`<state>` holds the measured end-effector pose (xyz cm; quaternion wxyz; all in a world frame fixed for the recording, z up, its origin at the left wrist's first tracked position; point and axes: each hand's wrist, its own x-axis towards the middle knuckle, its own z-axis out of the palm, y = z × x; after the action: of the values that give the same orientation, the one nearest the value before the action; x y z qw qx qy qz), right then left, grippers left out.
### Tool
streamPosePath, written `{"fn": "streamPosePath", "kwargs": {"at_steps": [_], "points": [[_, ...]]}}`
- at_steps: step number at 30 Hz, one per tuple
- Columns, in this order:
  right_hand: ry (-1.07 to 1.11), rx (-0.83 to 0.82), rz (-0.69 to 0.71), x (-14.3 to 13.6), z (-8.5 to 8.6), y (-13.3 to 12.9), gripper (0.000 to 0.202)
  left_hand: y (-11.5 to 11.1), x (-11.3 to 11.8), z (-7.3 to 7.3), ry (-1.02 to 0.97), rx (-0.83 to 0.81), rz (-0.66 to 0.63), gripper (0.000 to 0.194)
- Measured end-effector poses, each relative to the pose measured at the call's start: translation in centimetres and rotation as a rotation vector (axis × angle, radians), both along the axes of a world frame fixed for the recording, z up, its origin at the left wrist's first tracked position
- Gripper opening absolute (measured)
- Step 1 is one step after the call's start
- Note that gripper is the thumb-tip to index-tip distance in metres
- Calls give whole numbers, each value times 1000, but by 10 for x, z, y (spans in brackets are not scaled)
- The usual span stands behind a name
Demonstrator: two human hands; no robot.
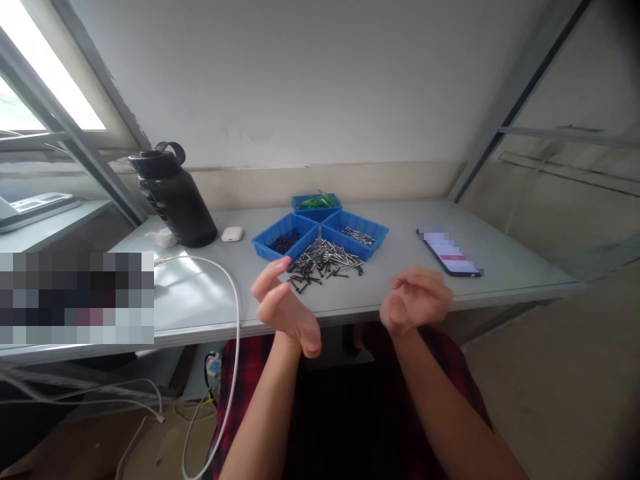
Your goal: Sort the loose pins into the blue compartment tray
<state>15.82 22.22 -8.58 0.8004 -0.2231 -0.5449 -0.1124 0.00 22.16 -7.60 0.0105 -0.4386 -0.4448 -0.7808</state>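
My left hand [287, 307] is raised at the table's front edge, its fingers bent and spread apart, holding nothing. To its right, my right hand [420, 299] hovers over the same edge with loosely curled fingers and nothing visible in it. Beyond them lies a mixed pile of silver and black screws [327, 257]. Behind the pile, three blue bins stand together: the left bin [261, 248] holds dark screws [285, 241], the right bin [377, 233] holds silver screws [357, 235], and the rear bin [315, 212] holds green pieces [320, 200] of unclear kind.
A black water bottle [175, 200] and a white earbud case [233, 234] stand at the left. A phone [450, 257] lies at the right. A white cable [236, 307] hangs over the front edge of the grey table [510, 257]. The wall [320, 100] rises behind it.
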Motion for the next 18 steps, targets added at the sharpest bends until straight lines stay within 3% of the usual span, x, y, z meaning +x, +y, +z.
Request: {"fn": "streamPosePath", "kwargs": {"at_steps": [2, 4, 7, 10, 12, 15, 18], "points": [[52, -12, 26, -6, 5, 1, 24, -9, 10, 18, -169, 94, 55, 59], [261, -172, 139, -15, 15, -2, 19, -20, 16, 37, -291, 170, -36, 55], [664, -436, 521, -25, 34, -11, 14, -34, 17, 56, -498, 32, -375, 50], [1000, -671, 908, -26, 48, -22, 12, -40, 11, 62, -794, -155, -704, 57], [1137, -781, 1079, -24, 53, -27, 16, -43, 8, 63, -978, -244, -853, 64], [1172, -845, 1150, -21, 54, -31, 27, -51, 7, 66, -1114, -332, -936, 68], [1029, -879, 1097, -18, 51, -33, 34, -57, 8, 70, -1102, -449, -965, 67]]}}
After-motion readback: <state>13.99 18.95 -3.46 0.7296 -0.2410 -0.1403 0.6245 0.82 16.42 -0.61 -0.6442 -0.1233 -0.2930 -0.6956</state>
